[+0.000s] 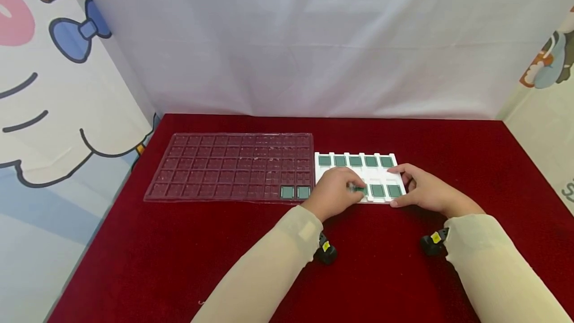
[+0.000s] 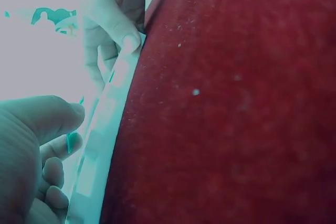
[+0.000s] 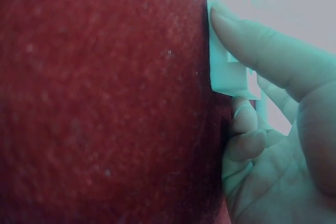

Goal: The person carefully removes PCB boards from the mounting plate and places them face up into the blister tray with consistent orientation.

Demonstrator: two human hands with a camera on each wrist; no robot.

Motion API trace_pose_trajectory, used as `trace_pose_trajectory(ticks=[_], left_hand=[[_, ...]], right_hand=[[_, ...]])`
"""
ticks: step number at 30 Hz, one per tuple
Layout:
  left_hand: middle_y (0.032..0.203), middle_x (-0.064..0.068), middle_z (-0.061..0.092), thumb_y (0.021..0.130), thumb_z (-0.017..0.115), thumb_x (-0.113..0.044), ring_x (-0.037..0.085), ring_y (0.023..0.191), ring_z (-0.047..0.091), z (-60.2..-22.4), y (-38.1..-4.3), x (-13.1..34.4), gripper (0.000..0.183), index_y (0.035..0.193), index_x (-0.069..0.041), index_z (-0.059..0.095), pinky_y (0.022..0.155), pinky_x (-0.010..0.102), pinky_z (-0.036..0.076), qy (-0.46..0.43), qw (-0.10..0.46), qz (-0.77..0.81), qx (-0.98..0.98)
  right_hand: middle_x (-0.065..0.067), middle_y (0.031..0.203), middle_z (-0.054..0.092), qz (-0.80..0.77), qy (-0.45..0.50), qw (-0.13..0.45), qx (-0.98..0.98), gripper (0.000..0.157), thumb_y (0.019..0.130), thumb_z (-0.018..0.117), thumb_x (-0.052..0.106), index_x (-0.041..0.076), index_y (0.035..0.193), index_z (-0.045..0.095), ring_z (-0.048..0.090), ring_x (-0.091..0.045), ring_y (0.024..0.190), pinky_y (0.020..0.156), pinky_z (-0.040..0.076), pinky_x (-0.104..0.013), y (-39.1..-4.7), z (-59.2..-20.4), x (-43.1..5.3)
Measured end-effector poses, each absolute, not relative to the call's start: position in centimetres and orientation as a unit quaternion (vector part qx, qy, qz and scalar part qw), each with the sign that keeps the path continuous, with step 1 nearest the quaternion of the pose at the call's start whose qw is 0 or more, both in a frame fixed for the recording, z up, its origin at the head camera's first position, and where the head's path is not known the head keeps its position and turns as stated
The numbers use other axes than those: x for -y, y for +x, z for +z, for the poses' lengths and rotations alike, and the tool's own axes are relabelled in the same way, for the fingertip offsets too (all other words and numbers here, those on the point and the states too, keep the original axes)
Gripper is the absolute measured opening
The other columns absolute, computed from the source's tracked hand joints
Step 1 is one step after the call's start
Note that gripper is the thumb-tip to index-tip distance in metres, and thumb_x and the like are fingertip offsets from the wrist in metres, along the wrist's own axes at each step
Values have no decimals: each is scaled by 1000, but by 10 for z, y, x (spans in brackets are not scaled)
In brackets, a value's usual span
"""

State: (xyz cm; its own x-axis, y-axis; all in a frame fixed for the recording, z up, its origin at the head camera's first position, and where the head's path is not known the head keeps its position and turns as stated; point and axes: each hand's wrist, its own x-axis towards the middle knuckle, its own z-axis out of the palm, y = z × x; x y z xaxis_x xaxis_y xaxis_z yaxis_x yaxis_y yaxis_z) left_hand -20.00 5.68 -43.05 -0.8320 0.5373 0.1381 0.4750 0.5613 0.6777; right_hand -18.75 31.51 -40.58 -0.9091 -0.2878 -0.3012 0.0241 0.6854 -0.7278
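A white rack (image 1: 373, 180) with two rows of square green chips (image 1: 377, 191) lies on the red cloth. My left hand (image 1: 337, 191) is over its front left part, thumb and fingers pinching a small green chip (image 1: 360, 190) close over the front row. In the left wrist view a sliver of that chip (image 2: 71, 142) shows by the fingertip, below the thumb. At the rack's right end, my right hand (image 1: 426, 190) grips the side. Its thumb lies on the front corner in the right wrist view, with curled fingers (image 3: 245, 142) by the end face.
A clear plastic tray (image 1: 215, 168) with many shallow compartments lies directly left of the rack. Two green-grey chips (image 1: 295, 192) sit in its front right compartments. White cloth (image 1: 323, 44) hangs behind the red table (image 1: 179, 263), with printed cartoon sheets at both sides.
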Motion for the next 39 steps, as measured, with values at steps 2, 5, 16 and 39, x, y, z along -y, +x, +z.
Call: trace_pose_trajectory(ticks=[2,5,16,39], left_hand=[[109,-8,72,91,79,-17,9,103,62,-429,-200,-56,16,106,-18,82,92,19,48,285,46,377,-880],[109,-8,72,91,78,-16,9,99,61,-426,-199,-55,16,106,-17,82,88,19,49,284,49,386,-876],[109,-9,70,92,77,-16,8,95,59,-425,-195,-48,15,107,-17,82,82,18,49,271,48,399,-875],[108,-7,72,91,78,-16,11,95,60,-425,-194,-26,14,105,-17,82,81,21,51,259,31,401,-878]], right_hand=[[-15,107,52,-389,-72,200,-896,82,83,87,17,0,149,41,48,-25,87,67,45,-27,-187,-406,-315],[-15,108,52,-384,-67,201,-898,82,83,88,18,0,149,42,49,-25,88,68,46,-27,-187,-405,-314],[-15,110,51,-385,-67,204,-898,84,84,86,16,-2,150,39,48,-25,89,68,45,-26,-187,-409,-316],[-16,109,52,-387,-63,198,-898,83,82,88,18,0,149,42,50,-26,89,68,45,-27,-187,-406,-313]])
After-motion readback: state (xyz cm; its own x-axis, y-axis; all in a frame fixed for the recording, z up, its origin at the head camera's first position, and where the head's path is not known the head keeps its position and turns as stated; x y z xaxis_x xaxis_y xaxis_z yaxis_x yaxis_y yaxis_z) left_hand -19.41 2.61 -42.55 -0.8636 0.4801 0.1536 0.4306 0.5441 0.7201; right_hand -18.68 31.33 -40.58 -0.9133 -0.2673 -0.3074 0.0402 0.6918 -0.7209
